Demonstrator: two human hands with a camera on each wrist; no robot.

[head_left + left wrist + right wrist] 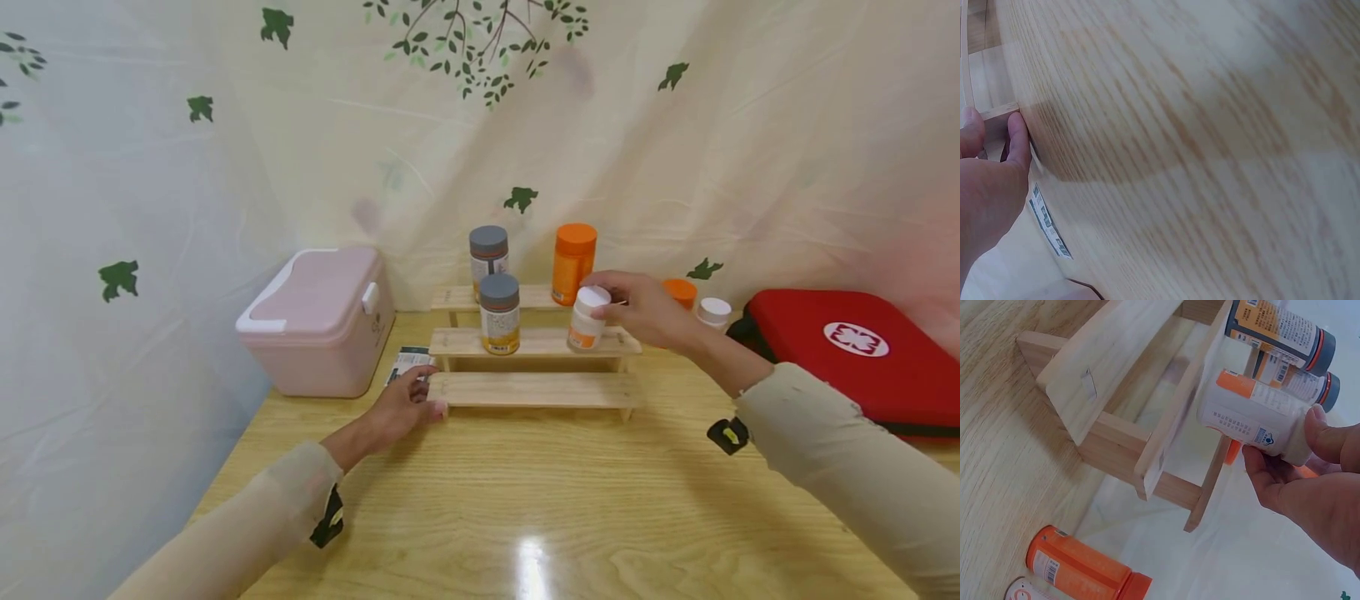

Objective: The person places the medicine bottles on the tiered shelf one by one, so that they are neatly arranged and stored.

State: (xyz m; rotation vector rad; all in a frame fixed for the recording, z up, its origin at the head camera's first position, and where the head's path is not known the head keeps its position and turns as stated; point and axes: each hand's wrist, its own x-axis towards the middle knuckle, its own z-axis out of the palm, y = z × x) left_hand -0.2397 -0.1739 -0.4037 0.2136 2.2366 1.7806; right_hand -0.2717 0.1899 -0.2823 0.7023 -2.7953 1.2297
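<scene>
White bottle (586,323) in right grip (639,308), left grip (402,409) low on rack (536,389).

Right of centre in my head view, the right hand (641,308) hides most of the orange-capped bottle (679,291), and the wrist (723,360) the base of the white-capped bottle (715,310); the red case (862,375) runs off the right edge; left of centre, the left hand (397,408) covers part of the card (408,358), whose print is too small for me to read; in the right wrist view, fingers (1261,478) cover part of the held bottle's cap (1298,439).
</scene>
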